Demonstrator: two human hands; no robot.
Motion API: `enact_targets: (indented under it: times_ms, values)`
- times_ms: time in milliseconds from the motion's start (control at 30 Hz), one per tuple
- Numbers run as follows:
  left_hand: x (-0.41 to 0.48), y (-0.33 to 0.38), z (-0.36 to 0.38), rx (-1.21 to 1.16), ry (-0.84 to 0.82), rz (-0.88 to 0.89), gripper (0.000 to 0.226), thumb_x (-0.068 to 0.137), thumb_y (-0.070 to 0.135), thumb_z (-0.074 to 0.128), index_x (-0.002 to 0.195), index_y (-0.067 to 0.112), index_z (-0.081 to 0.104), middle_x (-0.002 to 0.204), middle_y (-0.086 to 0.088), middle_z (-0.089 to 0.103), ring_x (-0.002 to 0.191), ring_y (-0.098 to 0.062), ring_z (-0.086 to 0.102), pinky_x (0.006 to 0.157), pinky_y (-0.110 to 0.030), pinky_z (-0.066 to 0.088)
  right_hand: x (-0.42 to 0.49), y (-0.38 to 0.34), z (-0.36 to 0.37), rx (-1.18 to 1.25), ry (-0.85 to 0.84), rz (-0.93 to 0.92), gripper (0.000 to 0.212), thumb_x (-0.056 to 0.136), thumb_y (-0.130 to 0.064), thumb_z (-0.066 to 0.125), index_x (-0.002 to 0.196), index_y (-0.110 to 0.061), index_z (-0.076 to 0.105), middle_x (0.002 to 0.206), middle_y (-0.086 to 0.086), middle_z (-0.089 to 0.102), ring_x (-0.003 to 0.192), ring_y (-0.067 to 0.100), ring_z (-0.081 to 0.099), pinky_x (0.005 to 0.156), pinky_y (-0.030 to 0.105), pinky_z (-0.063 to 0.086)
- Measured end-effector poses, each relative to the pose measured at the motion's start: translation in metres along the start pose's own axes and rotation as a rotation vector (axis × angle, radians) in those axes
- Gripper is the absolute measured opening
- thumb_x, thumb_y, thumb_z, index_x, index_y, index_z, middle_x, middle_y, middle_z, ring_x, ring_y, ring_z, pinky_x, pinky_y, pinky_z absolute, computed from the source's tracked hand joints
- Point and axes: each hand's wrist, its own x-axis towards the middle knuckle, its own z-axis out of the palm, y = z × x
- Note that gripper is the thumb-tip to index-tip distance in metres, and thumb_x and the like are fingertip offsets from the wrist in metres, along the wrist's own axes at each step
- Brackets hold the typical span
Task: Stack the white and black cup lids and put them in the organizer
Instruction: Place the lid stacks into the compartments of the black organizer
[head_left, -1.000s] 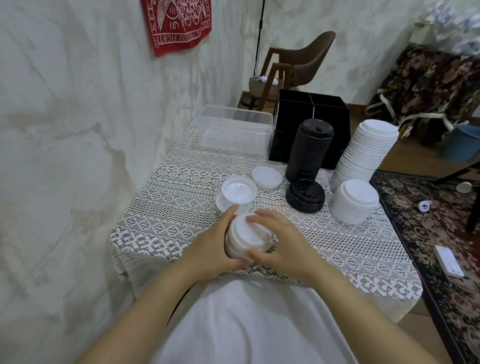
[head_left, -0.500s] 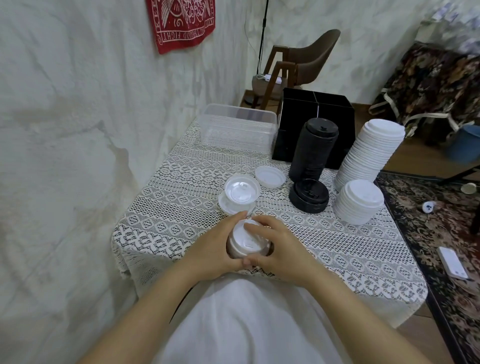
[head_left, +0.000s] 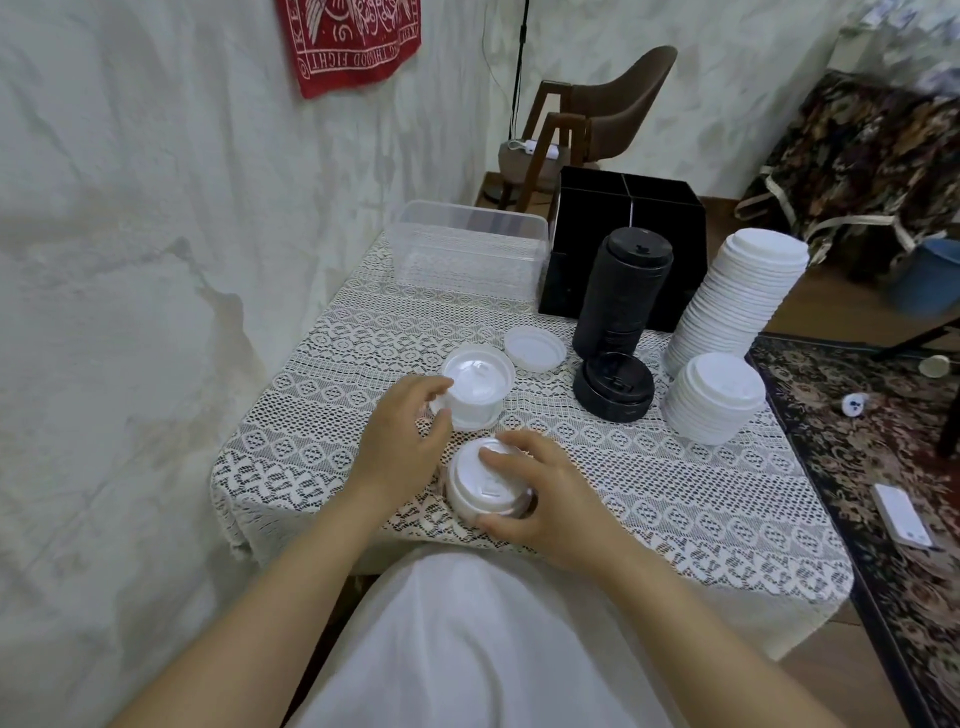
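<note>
Fingers (head_left: 504, 453) of right hand (head_left: 550, 499) clasp white lid stack (head_left: 480, 486) (near edge); left hand (head_left: 400, 441), half-open, perhaps touches upturned lids (head_left: 475, 389).

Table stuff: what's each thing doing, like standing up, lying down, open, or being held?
Near white lid stack, held by right hand.
Upturned white lids, on table, left hand at their edge.
Single white lid, lying flat.
Tall black stack, standing.
Short black stack, standing.
Tall white stack, leaning.
Short white stack, standing.
Black organizer, open top.
Clear tub, open.
</note>
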Motion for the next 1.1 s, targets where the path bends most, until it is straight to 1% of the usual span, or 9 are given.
enact_targets:
  times_ms: [100, 233, 367, 500, 667, 800, 900, 1000, 1100]
  values:
    - [0.024, -0.003, 0.003, 0.234, -0.078, 0.041, 0.033, 0.093, 0.013, 0.056, 0.126, 0.013, 0.059, 0.129, 0.000, 0.051, 0.123, -0.015, 0.040, 0.101, -0.023, 0.029, -0.001, 0.000, 0.001, -0.009, 0.014, -0.009, 0.066, 0.075, -0.027, 0.084, 0.135, -0.018, 0.057, 0.138, -0.009, 0.035, 0.127, 0.002, 0.030, 0.101, -0.002, 0.011]
    - [0.044, -0.006, 0.008, 0.466, -0.210, 0.090, 0.029, 0.092, 0.014, 0.056, 0.119, 0.014, 0.066, 0.137, -0.004, 0.049, 0.129, -0.021, 0.037, 0.106, -0.033, 0.029, -0.003, 0.000, 0.002, 0.022, 0.022, 0.018, 0.065, 0.076, -0.027, 0.083, 0.135, -0.020, 0.057, 0.137, -0.014, 0.032, 0.131, 0.002, 0.030, 0.103, 0.000, 0.014]
    - [0.053, -0.004, 0.008, 0.504, -0.181, 0.177, 0.021, 0.091, 0.011, 0.059, 0.107, 0.007, 0.071, 0.129, -0.009, 0.056, 0.122, -0.027, 0.045, 0.101, -0.036, 0.034, -0.004, 0.002, 0.004, 0.042, 0.032, 0.019, 0.065, 0.074, -0.026, 0.084, 0.134, -0.020, 0.058, 0.137, -0.014, 0.033, 0.130, 0.002, 0.031, 0.104, 0.000, 0.014]
    - [0.053, 0.003, 0.001, 0.384, -0.075, 0.245, 0.019, 0.093, 0.014, 0.059, 0.108, 0.005, 0.067, 0.109, -0.007, 0.064, 0.105, -0.026, 0.053, 0.089, -0.030, 0.035, -0.005, 0.004, 0.005, 0.085, 0.038, 0.014, 0.068, 0.071, -0.037, 0.081, 0.133, -0.022, 0.059, 0.136, -0.017, 0.034, 0.129, -0.002, 0.032, 0.104, 0.002, 0.018]
    - [0.042, 0.027, -0.013, 0.045, 0.018, 0.147, 0.016, 0.100, 0.020, 0.047, 0.111, 0.016, 0.059, 0.093, 0.007, 0.057, 0.081, -0.010, 0.052, 0.066, -0.018, 0.037, -0.004, 0.005, 0.009, 0.111, 0.059, 0.006, 0.075, 0.064, -0.059, 0.065, 0.130, -0.024, 0.060, 0.133, -0.027, 0.033, 0.124, -0.021, 0.028, 0.102, 0.002, 0.021]
    - [0.024, 0.039, -0.021, -0.226, 0.046, 0.006, 0.016, 0.102, 0.020, 0.044, 0.110, 0.029, 0.055, 0.098, 0.020, 0.057, 0.086, 0.008, 0.053, 0.068, -0.007, 0.041, -0.005, 0.004, 0.006, 0.138, 0.056, 0.050, 0.068, 0.065, -0.047, 0.078, 0.123, -0.042, 0.044, 0.127, -0.026, 0.040, 0.119, -0.012, 0.038, 0.100, 0.014, 0.033]
    - [0.011, 0.036, -0.021, -0.427, 0.024, -0.159, 0.019, 0.101, 0.019, 0.045, 0.113, 0.025, 0.060, 0.110, 0.016, 0.058, 0.101, 0.001, 0.054, 0.076, -0.016, 0.046, -0.003, 0.000, 0.004, 0.168, 0.051, 0.089, 0.081, 0.059, -0.052, 0.078, 0.123, -0.056, 0.029, 0.126, -0.024, 0.044, 0.117, -0.004, 0.046, 0.099, 0.020, 0.040]
    - [-0.001, 0.033, -0.014, -0.447, -0.074, -0.274, 0.019, 0.100, 0.016, 0.048, 0.107, 0.026, 0.063, 0.108, 0.010, 0.059, 0.098, -0.006, 0.054, 0.072, -0.022, 0.046, -0.002, -0.001, 0.004, 0.236, 0.057, 0.086, 0.098, 0.057, -0.055, 0.079, 0.139, -0.047, 0.027, 0.132, -0.024, 0.046, 0.121, -0.001, 0.048, 0.099, 0.023, 0.043]
    - [-0.011, 0.031, -0.006, -0.337, -0.109, -0.224, 0.019, 0.099, 0.014, 0.051, 0.098, 0.028, 0.064, 0.101, 0.015, 0.061, 0.093, 0.002, 0.053, 0.072, -0.014, 0.043, -0.001, 0.003, 0.006, 0.233, 0.055, 0.109, 0.106, 0.057, -0.052, 0.081, 0.145, -0.040, 0.023, 0.137, -0.017, 0.046, 0.126, 0.001, 0.046, 0.104, 0.033, 0.043]
